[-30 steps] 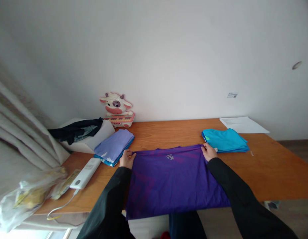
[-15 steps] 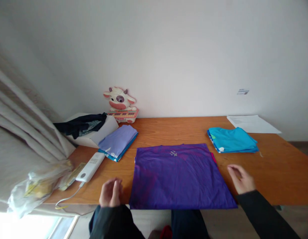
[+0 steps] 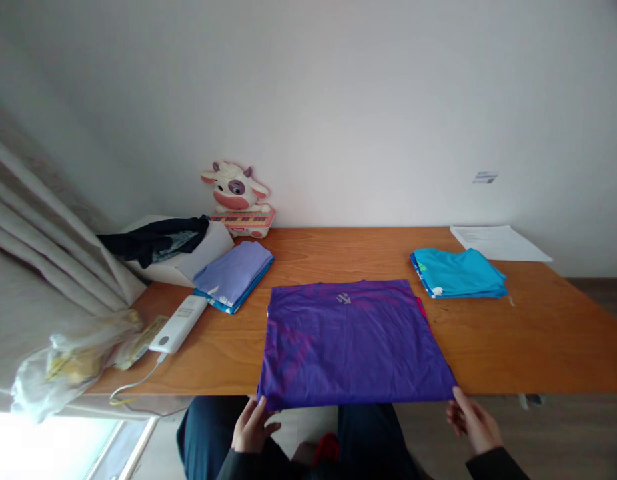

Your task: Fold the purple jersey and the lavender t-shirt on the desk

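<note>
A purple garment [image 3: 348,347], folded to a wide panel with a small grey print near its top, lies flat on the table with its near edge just over the table's front. My left hand [image 3: 251,427] is at its near left corner, fingertips closed on the cloth. At the near right corner, my right hand [image 3: 474,421] has its thumb side against the cloth and its other fingers curled below. A bit of red cloth [image 3: 421,307] peeks out from under the garment's right side.
On the wooden table [image 3: 538,333] lie a folded blue stack [image 3: 461,273], paper [image 3: 498,243], a lilac-topped folded stack [image 3: 233,273], a white corded device [image 3: 178,325] and a plastic bag [image 3: 63,367]. Dark cloth [image 3: 158,240] covers a white box [image 3: 208,250] by a cow toy keyboard [image 3: 238,200].
Both hands have moved from beside the purple garment to its near corners and now touch it. The view has shifted slightly; the garment looks unchanged.
</note>
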